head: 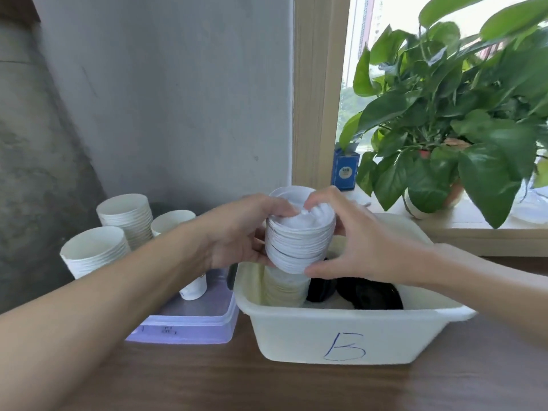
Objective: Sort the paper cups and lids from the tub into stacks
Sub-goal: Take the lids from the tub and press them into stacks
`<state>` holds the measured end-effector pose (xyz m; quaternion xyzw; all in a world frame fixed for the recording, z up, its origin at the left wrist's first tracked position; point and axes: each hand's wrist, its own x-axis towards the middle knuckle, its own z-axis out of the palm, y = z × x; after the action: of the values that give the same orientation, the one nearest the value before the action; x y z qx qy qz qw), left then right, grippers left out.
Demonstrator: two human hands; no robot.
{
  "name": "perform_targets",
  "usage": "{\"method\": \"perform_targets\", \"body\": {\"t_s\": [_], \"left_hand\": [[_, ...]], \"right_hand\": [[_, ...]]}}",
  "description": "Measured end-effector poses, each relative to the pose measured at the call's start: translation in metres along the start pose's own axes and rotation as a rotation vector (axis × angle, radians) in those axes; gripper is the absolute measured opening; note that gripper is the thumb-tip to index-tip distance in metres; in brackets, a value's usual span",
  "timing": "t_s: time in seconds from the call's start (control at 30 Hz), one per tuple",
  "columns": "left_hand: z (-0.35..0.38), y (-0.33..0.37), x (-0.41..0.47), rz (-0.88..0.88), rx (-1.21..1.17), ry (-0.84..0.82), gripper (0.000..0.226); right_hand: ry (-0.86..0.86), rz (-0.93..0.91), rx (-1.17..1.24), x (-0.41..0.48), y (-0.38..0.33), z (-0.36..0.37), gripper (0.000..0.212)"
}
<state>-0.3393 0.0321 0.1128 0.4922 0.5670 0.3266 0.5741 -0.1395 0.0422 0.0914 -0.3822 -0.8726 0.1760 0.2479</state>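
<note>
White lid stack [299, 241] held mid-frame above cream tub [296, 336]: left hand [237, 232] grips its side, right hand [353, 241] pinches top and bottom. Cup stacks [127, 216] centre-left.

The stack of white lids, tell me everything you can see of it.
The stack of white lids is a nest of thin round lids, plastic by the look, rims showing as fine ridges. It is held slightly tilted above the cream tub. The left hand grips its left side; the right hand pinches top and bottom.
</note>
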Motion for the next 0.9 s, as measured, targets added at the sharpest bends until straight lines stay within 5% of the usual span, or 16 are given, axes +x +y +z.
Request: {"method": "perform_targets", "body": {"t_s": [0.13,0.5,0.6,0.7,0.8,0.9], "left_hand": [[-0.004,-0.001,0.007,-0.028,0.037,-0.052,0.034],[-0.005,-0.008,0.013,0.027,0.095,-0.148,0.032],[-0.003,-0.006,0.011,0.143,0.077,0.026,0.025],[-0.017,-0.017,0.009,0.511,0.417,0.358,0.026],[-0.027,-0.036,0.002,0.649,0.839,0.311,0.035],[-0.025,-0.054,0.008,0.654,0.961,0.208,0.033]], "right_hand": [[-0.065,-0.033,0.125,0.009,0.010,0.005,0.086],[-0.018,-0.040,0.174,0.006,0.024,0.019,0.075],[-0.035,-0.009,0.212,0.004,0.025,0.018,0.075],[-0.099,0.004,0.174,-0.003,0.030,0.020,0.077],[-0.166,-0.004,0.134,-0.010,0.038,0.026,0.077],[-0.246,-0.010,0.096,-0.009,0.043,0.030,0.076]]}}
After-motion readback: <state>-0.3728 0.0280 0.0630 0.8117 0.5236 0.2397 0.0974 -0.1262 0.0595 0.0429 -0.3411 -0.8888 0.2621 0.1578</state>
